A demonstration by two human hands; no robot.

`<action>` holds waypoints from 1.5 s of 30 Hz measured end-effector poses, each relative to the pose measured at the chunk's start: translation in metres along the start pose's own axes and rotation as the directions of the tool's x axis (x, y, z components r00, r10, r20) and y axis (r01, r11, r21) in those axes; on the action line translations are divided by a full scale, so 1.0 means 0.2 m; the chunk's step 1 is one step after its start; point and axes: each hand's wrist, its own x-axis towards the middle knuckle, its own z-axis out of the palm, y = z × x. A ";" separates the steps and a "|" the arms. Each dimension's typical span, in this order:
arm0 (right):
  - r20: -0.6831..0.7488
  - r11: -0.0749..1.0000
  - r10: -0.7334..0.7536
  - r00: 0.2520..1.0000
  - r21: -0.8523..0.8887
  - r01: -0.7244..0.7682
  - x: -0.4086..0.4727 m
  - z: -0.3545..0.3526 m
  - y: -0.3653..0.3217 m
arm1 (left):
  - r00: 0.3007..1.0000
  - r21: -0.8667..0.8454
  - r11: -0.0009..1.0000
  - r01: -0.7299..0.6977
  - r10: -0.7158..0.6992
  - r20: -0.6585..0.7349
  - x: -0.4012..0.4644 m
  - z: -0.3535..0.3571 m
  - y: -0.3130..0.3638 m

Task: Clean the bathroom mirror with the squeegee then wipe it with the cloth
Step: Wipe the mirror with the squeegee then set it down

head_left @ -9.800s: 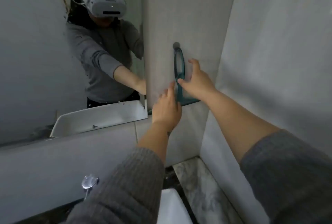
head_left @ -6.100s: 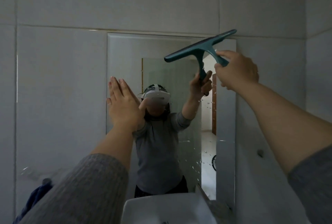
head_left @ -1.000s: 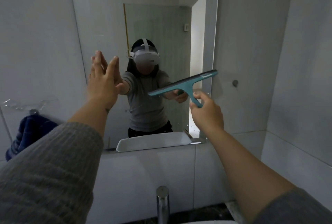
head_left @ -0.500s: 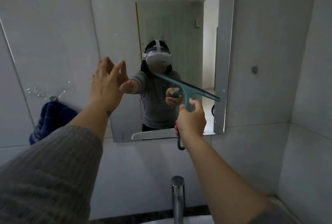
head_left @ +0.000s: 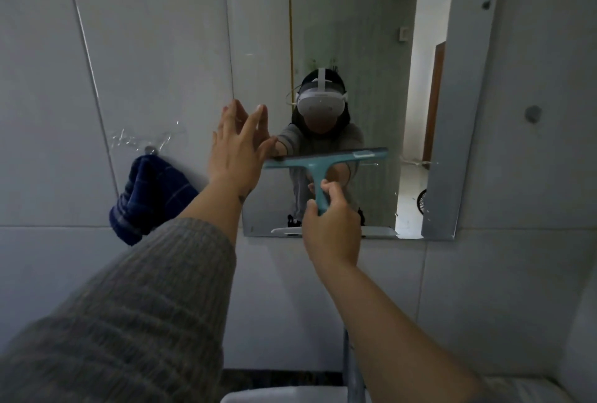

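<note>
The rectangular wall mirror (head_left: 355, 31) fills the upper middle of the head view. My right hand (head_left: 332, 228) grips the handle of a teal squeegee (head_left: 323, 160), whose blade lies level across the lower part of the glass. My left hand (head_left: 237, 150) is flat with fingers spread at the mirror's left edge, holding nothing. A dark blue cloth (head_left: 151, 196) hangs from a wall hook (head_left: 149, 150) left of the mirror.
Grey tiled walls surround the mirror. An empty round hook (head_left: 533, 113) sits on the wall to the right. A chrome tap (head_left: 352, 367) rises at the bottom over the white basin rim (head_left: 274, 396). The mirror reflects a person wearing a headset.
The squeegee blade has turned from tilted to level and sits lower and more to the middle of the glass. My left hand stays at the mirror's left edge.
</note>
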 end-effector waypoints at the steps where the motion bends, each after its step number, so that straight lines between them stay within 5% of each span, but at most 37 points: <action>1: 0.038 0.999 -0.031 0.999 -0.043 0.033 -0.01 0.01 0.00 | 1.000 -0.010 1.000 0.011 -0.011 -0.006 0.00 0.01 0.00; 6: 0.173 0.930 -0.194 0.966 -0.282 0.237 0.00 -0.02 0.04 | 0.999 -0.001 0.999 0.039 -0.038 0.025 -0.03 0.08 0.01; 11: 0.293 0.719 -0.304 0.906 -0.554 0.420 0.09 -0.18 0.11 | 0.997 -0.026 0.998 0.049 -0.048 0.064 -0.05 0.12 0.03; 20: 0.343 0.586 -0.324 0.882 -0.659 0.472 0.17 -0.31 0.15 | 0.993 -0.011 0.997 0.071 -0.070 0.090 -0.05 0.11 0.07; 28: 0.310 0.598 -0.303 0.901 -0.674 0.433 0.20 -0.42 0.21 | 0.989 0.124 0.991 0.052 -0.068 0.132 -0.06 0.09 0.09; 32: 0.280 0.602 -0.297 0.913 -0.687 0.407 0.22 -0.50 0.26 | 0.993 0.214 0.973 -0.084 0.064 0.096 -0.14 0.12 0.13; 37: 0.247 0.619 -0.247 0.937 -0.704 0.348 0.23 -0.60 0.32 | 0.973 0.227 0.952 -0.206 0.174 0.150 -0.22 0.22 0.21; 45: 0.145 0.725 -0.135 0.980 -0.659 0.197 0.22 -0.74 0.44 | 0.969 0.184 0.964 -0.191 0.155 0.194 -0.23 0.28 0.25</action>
